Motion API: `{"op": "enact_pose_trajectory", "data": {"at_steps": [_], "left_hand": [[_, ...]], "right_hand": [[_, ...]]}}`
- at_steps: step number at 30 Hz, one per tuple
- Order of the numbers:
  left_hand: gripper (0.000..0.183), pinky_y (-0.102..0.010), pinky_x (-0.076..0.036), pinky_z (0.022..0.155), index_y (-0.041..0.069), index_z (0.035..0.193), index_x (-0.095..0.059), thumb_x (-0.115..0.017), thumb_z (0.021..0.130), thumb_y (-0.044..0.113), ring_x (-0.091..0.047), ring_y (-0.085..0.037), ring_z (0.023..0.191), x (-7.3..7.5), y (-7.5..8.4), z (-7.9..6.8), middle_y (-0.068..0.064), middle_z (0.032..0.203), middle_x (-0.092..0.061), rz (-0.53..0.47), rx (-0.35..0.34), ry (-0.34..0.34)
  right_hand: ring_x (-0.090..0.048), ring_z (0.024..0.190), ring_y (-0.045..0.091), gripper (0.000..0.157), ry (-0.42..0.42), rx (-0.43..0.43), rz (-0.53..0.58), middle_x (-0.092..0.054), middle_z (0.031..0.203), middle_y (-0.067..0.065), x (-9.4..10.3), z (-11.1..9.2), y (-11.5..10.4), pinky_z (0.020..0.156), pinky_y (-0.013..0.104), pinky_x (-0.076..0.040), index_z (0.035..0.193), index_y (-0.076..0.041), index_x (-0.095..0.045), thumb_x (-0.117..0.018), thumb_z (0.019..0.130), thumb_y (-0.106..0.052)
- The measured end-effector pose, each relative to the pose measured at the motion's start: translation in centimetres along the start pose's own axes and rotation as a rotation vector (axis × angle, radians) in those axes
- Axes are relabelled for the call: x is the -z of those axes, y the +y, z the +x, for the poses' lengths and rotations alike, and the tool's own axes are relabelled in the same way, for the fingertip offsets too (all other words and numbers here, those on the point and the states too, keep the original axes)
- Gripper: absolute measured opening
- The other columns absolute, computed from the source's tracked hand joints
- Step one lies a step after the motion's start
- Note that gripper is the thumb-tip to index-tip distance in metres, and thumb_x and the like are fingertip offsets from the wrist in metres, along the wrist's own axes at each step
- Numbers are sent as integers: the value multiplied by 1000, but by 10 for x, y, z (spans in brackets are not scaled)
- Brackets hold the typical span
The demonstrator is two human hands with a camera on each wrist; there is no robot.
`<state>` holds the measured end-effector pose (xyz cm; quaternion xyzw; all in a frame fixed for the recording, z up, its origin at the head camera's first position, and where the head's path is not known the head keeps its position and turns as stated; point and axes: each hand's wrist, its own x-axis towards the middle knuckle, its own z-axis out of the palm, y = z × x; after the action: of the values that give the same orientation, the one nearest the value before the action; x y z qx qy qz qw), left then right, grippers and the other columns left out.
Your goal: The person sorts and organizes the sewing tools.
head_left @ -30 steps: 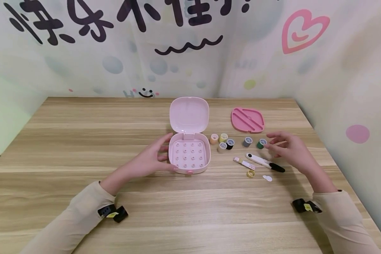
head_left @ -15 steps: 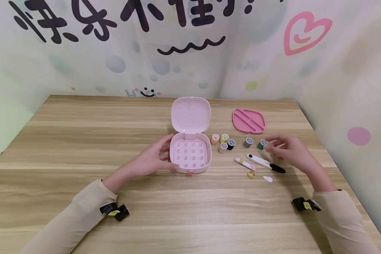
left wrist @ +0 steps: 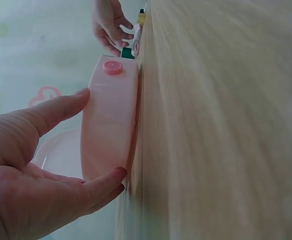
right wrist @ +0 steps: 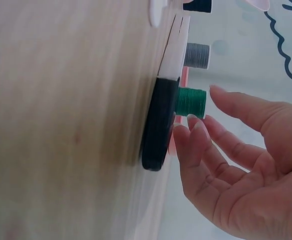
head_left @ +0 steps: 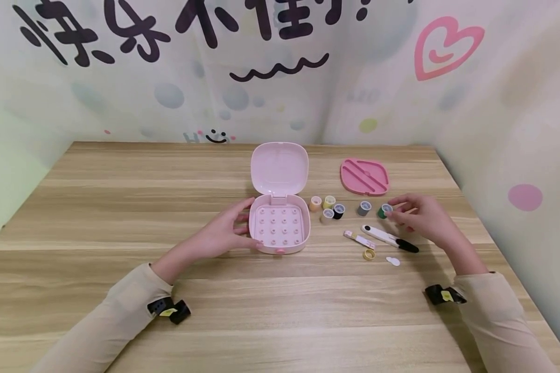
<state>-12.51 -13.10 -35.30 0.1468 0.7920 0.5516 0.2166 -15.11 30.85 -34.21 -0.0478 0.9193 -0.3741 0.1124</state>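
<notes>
My left hand [head_left: 219,233] holds the left side of a pale pink sewing box [head_left: 280,248], its lid raised and rows of small pegs inside. In the left wrist view, the thumb lies at the box's top rim and the fingertips low along its wall [left wrist: 108,115]. To the right, my right hand [head_left: 424,217] reaches around a green thread spool [head_left: 383,212] standing on the table. Seen from the right wrist, thumb and fingers are spread on either side of the green spool [right wrist: 192,102], thumb tip just off its end. A grey spool [head_left: 364,209] stands left of it.
Peach [head_left: 315,204], yellow [head_left: 329,202], black [head_left: 338,211] and beige [head_left: 327,216] spools cluster beside the box. White-and-black thread snips [head_left: 389,239], a tape measure [head_left: 359,240], a gold ring [head_left: 368,255] and a white tab [head_left: 393,261] lie nearer. A pink tray [head_left: 364,177] lies behind.
My right hand has shifted slightly left, bringing thumb and index finger around the green spool. The left hand stays at the box.
</notes>
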Motion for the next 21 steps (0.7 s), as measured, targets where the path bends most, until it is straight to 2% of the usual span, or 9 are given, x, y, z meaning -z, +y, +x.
{"op": "enact_pose_trajectory", "data": {"at_steps": [7,12,21], "left_hand": [[102,-53,-44,119,-7,165,-16,-82,87,-1,-38,-50,149,1,0,-1,-31,168,-22,6,-28,-2],[102,-54,-44,119,-7,165,-15,-81,87,-3,-38,-51,150,1,0,-1,-30,169,-20,-1,-17,-4],[101,-52,-45,118,-4,166,-16,-81,89,-1,-39,-48,150,2,-2,1,-28,170,-22,-3,11,-8]], "right_hand": [[-66,79,15,41,17,-7,-26,-69,109,23,-2,3,-3,62,26,-62,130,12,-63,-72,101,-15],[-65,78,15,38,15,-4,-39,-69,107,24,-2,4,-5,61,25,-61,129,14,-62,-71,101,-12],[-66,79,15,41,19,-2,-34,-69,108,25,-1,3,-5,63,26,-62,129,14,-62,-71,102,-15]]}}
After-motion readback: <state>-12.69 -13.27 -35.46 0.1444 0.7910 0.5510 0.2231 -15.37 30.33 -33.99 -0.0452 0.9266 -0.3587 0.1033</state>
